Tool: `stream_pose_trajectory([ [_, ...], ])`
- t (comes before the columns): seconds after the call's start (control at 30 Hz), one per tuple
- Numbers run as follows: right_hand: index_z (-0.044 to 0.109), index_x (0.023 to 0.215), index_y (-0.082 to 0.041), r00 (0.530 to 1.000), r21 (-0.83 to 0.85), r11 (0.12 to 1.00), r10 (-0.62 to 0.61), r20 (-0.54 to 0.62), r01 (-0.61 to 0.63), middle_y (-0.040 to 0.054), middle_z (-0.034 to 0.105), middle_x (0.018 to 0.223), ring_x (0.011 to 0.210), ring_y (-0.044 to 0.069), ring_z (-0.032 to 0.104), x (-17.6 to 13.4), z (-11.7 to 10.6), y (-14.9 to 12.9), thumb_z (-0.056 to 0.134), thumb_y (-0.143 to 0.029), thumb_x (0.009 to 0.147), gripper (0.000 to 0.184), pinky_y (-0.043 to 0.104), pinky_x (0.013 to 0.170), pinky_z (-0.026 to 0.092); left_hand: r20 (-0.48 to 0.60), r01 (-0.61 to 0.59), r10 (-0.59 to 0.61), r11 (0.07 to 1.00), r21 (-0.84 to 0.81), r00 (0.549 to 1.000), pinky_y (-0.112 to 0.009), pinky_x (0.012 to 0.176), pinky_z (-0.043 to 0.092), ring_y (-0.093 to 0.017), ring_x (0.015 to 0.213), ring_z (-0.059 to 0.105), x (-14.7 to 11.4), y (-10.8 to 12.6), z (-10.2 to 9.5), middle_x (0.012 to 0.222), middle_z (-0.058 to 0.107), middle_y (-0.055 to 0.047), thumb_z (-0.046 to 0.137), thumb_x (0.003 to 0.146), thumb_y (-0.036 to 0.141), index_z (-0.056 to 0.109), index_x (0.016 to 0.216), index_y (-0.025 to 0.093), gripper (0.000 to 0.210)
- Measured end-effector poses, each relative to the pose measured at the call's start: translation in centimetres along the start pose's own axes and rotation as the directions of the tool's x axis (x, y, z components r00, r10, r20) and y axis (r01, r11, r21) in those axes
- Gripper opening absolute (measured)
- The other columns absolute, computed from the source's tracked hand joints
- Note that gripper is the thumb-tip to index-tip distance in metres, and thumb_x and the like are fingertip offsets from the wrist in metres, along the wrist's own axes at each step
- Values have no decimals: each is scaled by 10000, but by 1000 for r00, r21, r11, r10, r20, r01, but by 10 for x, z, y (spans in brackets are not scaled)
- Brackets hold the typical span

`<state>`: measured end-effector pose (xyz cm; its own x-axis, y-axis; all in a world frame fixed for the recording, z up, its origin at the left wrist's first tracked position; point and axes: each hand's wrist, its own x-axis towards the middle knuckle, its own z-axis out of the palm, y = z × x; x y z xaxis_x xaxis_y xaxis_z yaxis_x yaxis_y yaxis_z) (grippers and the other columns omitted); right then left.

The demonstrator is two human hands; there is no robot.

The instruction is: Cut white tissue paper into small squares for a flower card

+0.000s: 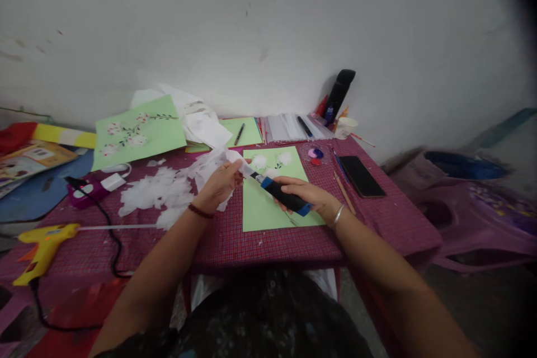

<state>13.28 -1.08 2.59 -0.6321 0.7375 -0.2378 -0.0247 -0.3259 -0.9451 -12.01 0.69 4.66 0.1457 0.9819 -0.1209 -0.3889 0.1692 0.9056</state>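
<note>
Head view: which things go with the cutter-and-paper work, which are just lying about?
Part of it, judging by position:
- cutter, in the right hand
- paper, in the left hand
- white scraps, likely
- green sheet under the cutter, likely

Apparently just lying about:
- phone
- charger
- booklet

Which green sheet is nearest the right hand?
The white-blossomed green sheet, directly below the right hand. The red-dotted green sheet is farther off, back left, and the pen-topped green sheet lies farther back on the table.
</note>
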Motion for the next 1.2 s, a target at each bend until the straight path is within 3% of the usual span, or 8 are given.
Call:
stream_pose_trajectory([
  [0.27, 555, 1313, -192, 999, -7, 1000, -30, 18, 30, 53, 697, 864, 637, 157, 663, 1, 0, 0, 693, -395, 817, 554, 250, 497, 541, 52, 12, -15, 999, 42, 999, -221, 514, 401, -102, 567, 533, 1, -7, 1, 710, 661, -57, 678, 871, 258, 765, 866, 145, 143],
  [0.43, 576, 1262, -200, 999, -58, 997, -50, 14, 51, 36, 681, 844, 644, 153, 665, 1, 3, -1, 673, -374, 838, 469, 239, 494, 532, -2, -42, 43, 994, 104, 999, -203, 519, 388, -94, 605, 539, 1, -9, 4, 758, 697, -51, 715, 770, 131, 764, 791, 143, 55],
  [0.67, 592, 1246, -210, 998, -137, 988, -69, 3, 69, 41, 667, 905, 661, 140, 658, 2, 4, -1, 659, -366, 854, 427, 228, 506, 525, -10, -35, 37, 990, 138, 999, -213, 499, 378, -100, 557, 528, 3, -12, 2, 674, 694, -32, 694, 668, 36, 746, 714, 157, 140],
  [0.8, 581, 1264, -202, 997, -150, 985, -83, -6, 81, 44, 664, 921, 662, 130, 648, 2, 5, -1, 658, -367, 858, 445, 221, 516, 517, -9, -44, 46, 991, 129, 999, -207, 490, 388, -88, 537, 521, 3, -10, 2, 645, 675, -23, 716, 658, 49, 719, 663, 146, 97],
  [1.0, 585, 1253, -209, 998, -144, 988, -53, -19, 50, 40, 670, 901, 660, 139, 647, 3, 6, -1, 664, -376, 834, 458, 225, 503, 512, -29, -76, 79, 992, 98, 996, -250, 696, 528, -110, 692, 617, 3, -10, 5, 766, 695, -5, 804, 600, 156, 706, 755, 147, 184],
  [1.2, 605, 1225, -199, 999, -94, 995, -38, -32, 34, 40, 680, 870, 645, 148, 648, 2, 6, 0, 666, -355, 828, 430, 236, 492, 515, -34, -104, 115, 969, 222, 993, -281, 702, 540, -130, 688, 623, 7, -16, 1, 739, 698, -8, 784, 609, 183, 713, 791, 145, 199],
])
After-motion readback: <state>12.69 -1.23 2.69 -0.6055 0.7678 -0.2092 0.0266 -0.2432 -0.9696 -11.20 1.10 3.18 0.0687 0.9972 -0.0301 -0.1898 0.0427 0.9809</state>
